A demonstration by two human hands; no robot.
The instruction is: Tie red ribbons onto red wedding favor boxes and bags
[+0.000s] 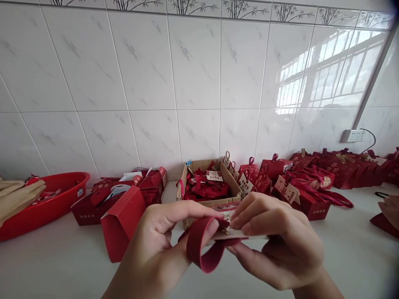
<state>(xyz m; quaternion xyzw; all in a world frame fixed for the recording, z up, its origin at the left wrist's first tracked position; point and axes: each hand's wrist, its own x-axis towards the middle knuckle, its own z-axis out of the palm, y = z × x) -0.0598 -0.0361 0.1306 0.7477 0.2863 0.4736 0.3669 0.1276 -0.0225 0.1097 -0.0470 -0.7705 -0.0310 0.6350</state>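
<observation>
Both of my hands meet low in the middle of the head view, above the white tabletop. My left hand [170, 238] pinches a dark red ribbon strap [204, 249], which curls in a loop below the thumb. Between the fingers of my right hand [277, 236] is a flat printed card tag [229, 236], seen nearly edge-on, with the ribbon against it. A small gold-coloured bit shows where ribbon and tag meet. My fingers cover much of the tag.
A cardboard box [235, 189] of red ribbons and tags stands behind my hands. Red gift boxes [123, 220] are at left, beside a red basin [62, 199]. More tagged red boxes [314, 207] line the right. Another person's hand [389, 211] shows at the right edge.
</observation>
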